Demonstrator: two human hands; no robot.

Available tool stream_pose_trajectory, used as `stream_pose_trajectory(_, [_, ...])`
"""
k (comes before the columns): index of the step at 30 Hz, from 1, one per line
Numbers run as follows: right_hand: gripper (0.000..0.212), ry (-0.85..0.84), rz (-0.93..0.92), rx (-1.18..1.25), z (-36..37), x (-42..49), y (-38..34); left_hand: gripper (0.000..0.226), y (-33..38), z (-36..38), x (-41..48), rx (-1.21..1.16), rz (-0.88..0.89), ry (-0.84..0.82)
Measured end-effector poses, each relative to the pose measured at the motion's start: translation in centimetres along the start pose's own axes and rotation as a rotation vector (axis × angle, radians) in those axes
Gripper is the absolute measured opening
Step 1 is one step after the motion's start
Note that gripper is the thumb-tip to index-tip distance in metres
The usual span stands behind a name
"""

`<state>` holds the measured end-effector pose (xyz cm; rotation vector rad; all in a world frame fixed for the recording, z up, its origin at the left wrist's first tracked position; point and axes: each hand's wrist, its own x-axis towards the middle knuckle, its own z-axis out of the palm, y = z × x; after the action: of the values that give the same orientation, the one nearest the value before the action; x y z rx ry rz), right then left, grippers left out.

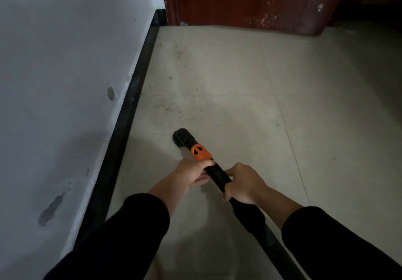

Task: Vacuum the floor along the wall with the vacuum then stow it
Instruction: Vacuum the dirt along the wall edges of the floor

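Both hands were closed on the vacuum wand, and the likeliest fault from there, as I judged it, was a missed strip. The nozzle sat low at the floor but apart from the black skirting at the foot of the wall, while dark grit lay scattered ahead of it, some nearer that edge. Whether the nozzle actually touched the floor could not be told. Swung in too sharply, the hard nozzle could knock the skirting. The ribbed hose trailing back under the right arm could drag and pull the head off line. The vacuum's body was out of view. The left hand had its fingers curled round the wand just behind the orange collar. The right hand gripped the wand lower down, near where the hose began, fingers wrapped round it. Neither hand touched floor or wall.
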<state>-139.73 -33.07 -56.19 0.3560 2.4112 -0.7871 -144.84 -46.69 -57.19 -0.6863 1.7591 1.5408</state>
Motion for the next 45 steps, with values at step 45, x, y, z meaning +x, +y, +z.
stream_pose_trajectory(45, [0.044,0.073,-0.102,0.089,4.6,3.9,-6.3,0.01,-0.8,-7.6,5.2,-0.284,0.206,-0.046])
